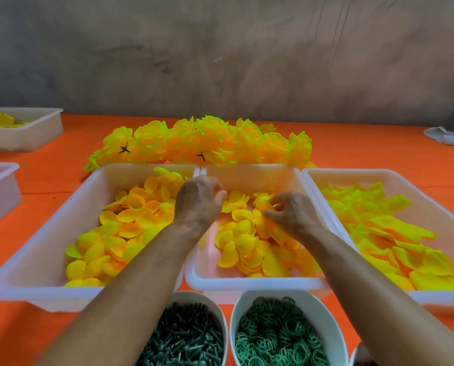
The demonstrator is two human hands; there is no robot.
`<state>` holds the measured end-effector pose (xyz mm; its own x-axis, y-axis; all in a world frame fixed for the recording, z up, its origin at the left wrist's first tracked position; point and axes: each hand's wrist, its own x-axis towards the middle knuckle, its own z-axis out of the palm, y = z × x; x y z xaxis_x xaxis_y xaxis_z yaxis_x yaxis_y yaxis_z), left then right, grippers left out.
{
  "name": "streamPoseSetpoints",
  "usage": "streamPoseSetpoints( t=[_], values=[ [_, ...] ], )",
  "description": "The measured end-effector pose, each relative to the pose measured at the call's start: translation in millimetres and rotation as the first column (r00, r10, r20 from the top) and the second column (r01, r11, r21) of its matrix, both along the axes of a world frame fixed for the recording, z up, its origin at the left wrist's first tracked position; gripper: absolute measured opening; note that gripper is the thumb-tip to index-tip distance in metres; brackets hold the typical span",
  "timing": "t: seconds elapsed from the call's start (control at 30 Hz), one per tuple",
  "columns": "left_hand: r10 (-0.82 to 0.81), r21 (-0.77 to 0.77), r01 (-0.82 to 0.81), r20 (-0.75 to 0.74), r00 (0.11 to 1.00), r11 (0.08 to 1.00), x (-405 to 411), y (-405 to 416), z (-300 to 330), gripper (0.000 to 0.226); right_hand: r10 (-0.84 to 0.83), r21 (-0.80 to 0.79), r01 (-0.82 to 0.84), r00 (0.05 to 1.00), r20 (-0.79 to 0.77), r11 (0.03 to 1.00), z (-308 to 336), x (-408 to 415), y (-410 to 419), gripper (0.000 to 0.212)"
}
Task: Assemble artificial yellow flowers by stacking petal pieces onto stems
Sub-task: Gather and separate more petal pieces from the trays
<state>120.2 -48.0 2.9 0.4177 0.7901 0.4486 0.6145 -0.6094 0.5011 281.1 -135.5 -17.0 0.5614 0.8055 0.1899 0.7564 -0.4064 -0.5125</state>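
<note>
My left hand (199, 200) hovers over the gap between the left and middle trays, fingers curled round a thin dark stem (200, 170) whose tip pokes up above the knuckles. My right hand (290, 213) is inside the middle tray (247, 283), its fingertips pinching a yellow petal piece (262, 202) on top of the pile. Small round petals (120, 233) fill the left tray (35, 294). Larger, flatter petals (395, 233) lie in the right tray (445, 299). The two hands are close together but apart.
A row of finished yellow flowers (207, 141) lies behind the trays on the orange table. Near me stand a bowl of dark green stems (188, 336) and a bowl of green rings (276, 334). More white trays (22, 133) sit at far left.
</note>
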Motion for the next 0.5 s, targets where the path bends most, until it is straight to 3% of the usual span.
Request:
streamPoseSetpoints(
  t=[0.17, 0.3, 0.37, 0.5],
  values=[
    [-0.001, 0.040, -0.002, 0.068, 0.998, 0.999, -1, 1, -4, 0.018, -0.043, 0.131, 0.041, 0.999, 0.005, 0.990, 3, 5, 2, 0.029],
    [-0.039, 0.071, 0.033, 0.084, 0.996, 0.997, 1, 0, -7, 0.018, -0.206, 0.463, 0.150, 0.976, 0.073, 0.873, 8, 8, -1, 0.015],
    [-0.051, 0.077, 0.043, 0.109, 0.993, 0.996, 0, 1, -7, 0.018, -0.219, 0.607, 0.196, 0.975, -0.037, 0.770, 10, 13, -3, 0.012],
    [-0.105, 0.060, 0.093, 0.231, 0.967, 0.994, 0, 1, -5, 0.025, 0.110, 0.693, 0.224, 0.909, -0.402, 0.686, 11, 12, -1, 0.014]
  ],
)
